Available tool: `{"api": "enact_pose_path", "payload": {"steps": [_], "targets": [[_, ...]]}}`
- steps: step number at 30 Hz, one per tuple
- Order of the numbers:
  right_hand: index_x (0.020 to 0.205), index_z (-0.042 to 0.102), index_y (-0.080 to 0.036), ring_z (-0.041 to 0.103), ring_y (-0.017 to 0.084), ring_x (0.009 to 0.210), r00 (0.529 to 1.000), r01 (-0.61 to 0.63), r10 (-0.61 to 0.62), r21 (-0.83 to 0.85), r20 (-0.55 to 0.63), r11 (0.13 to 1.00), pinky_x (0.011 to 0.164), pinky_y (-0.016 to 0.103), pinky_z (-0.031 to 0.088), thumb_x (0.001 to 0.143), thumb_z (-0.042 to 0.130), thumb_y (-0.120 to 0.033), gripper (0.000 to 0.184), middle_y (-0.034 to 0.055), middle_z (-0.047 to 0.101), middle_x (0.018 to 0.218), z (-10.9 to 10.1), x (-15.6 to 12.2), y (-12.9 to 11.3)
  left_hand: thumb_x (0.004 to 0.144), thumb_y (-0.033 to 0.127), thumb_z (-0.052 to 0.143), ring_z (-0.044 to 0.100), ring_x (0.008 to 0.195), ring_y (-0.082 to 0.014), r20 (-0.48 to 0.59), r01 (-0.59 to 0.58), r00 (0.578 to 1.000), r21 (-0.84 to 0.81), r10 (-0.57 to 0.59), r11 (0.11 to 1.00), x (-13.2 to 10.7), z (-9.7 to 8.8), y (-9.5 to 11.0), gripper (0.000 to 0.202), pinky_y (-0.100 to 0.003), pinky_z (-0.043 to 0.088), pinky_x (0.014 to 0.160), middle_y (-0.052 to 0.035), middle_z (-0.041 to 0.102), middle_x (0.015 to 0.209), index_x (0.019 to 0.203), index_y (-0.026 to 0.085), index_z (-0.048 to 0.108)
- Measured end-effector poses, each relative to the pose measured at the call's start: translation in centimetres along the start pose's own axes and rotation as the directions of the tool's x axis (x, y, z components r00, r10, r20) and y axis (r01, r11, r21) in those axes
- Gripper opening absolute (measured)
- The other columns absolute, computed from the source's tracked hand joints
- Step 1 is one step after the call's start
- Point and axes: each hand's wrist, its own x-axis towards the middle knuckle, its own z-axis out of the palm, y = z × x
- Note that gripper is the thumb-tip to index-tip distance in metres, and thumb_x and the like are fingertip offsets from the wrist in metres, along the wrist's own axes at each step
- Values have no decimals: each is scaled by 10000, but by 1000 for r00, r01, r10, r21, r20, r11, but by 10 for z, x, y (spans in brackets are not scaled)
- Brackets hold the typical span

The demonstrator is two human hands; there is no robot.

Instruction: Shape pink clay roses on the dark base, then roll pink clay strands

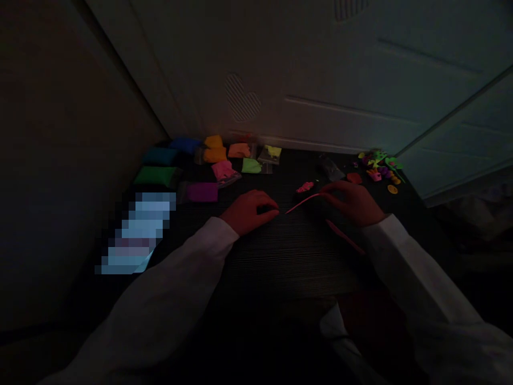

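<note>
In the dim head view, my right hand (350, 203) pinches one end of a thin pink strand (302, 201) that looks like modelling clay. The strand bends down to the left, its free end just short of my left hand (252, 213). My left hand is curled above the dark table, thumb and forefinger tips close together; whether anything is between them is hidden. Behind the strand lies a bumpy pink clay piece (305, 187). Below my right hand rests a long, flat pink tool (344, 236), partly in shadow.
Bags of coloured clay, among them a purple one (202, 192) and a green one (156, 175), line the back left. A bright pixelated screen (138, 232) lies left. Small colourful clay figures (379, 166) crowd the back right. A white panel (304, 75) stands behind the table.
</note>
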Motion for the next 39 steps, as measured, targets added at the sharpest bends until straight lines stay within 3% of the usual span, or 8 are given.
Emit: {"api": "enact_pose_path", "payload": {"steps": [4, 8, 12, 18, 24, 28, 33, 39], "targets": [[853, 612, -211, 573, 147, 752, 1000, 11, -11, 12, 18, 1000, 678, 274, 424, 758, 497, -311, 180, 0, 633, 837, -8, -3, -9, 741, 355, 490, 512, 844, -142, -30, 8, 1000, -56, -10, 998, -1, 1, 3, 250, -285, 406, 770, -29, 578, 903, 895, 194, 604], [845, 608, -225, 570, 154, 757, 997, 61, -63, 64, 38, 996, 680, 280, 429, 767, 483, -326, 179, 3, 628, 837, -23, -11, -33, 710, 370, 534, 498, 882, -140, -52, 44, 997, -117, -50, 992, -2, 6, 13, 380, -279, 413, 767, -29, 539, 1053, 1063, 229, 526], [866, 598, -230, 566, 165, 810, 994, 73, -82, 113, 76, 991, 749, 302, 418, 766, 483, -331, 183, 4, 625, 862, -29, -21, -49, 673, 375, 579, 491, 906, -150, 39, 49, 998, -215, -41, 975, -2, 9, 24, 511, -286, 412, 754, -17, 556, 1055, 1153, 261, 450], [867, 589, -229, 566, 141, 806, 996, -15, -5, 225, 89, 974, 743, 272, 424, 776, 478, -315, 167, -7, 621, 861, -17, -40, -47, 710, 297, 541, 552, 721, -108, 220, 170, 972, -434, -79, 885, -4, 7, 27, 302, -253, 429, 690, -4, 611, 797, 990, 187, 563], [863, 584, -226, 560, 148, 825, 991, -59, 19, 300, 134, 952, 744, 282, 426, 780, 467, -318, 171, 3, 618, 869, 5, -59, -45, 690, 296, 552, 566, 743, -132, 305, 285, 942, -503, -141, 816, -28, 1, 27, 305, -276, 449, 690, -22, 595, 800, 974, 185, 560], [869, 580, -231, 556, 143, 827, 987, -17, -34, 314, 155, 949, 784, 303, 402, 780, 475, -299, 154, -2, 618, 868, 19, -64, -47, 695, 280, 539, 563, 734, -125, 281, 284, 943, -406, -177, 869, -46, 3, 28, 289, -273, 455, 689, -22, 586, 814, 970, 191, 561], [870, 576, -240, 551, 140, 835, 986, 1, -49, 285, 160, 959, 903, 367, 305, 787, 467, -278, 143, -11, 617, 868, 29, -68, -45, 735, 258, 485, 554, 744, -114, 188, 185, 971, -185, -150, 965, -53, 7, 33, 242, -247, 446, 692, -19, 575, 849, 957, 207, 568], [877, 577, -227, 546, 138, 829, 981, 48, -95, 264, 168, 963, 850, 336, 346, 788, 458, -247, 150, 2, 611, 861, 31, -70, -42, 751, 205, 453, 540, 777, -113, 112, 110, 987, 13, -111, 994, -52, 11, 37, 223, -239, 423, 715, -19, 577, 871, 943, 196, 566]]}}
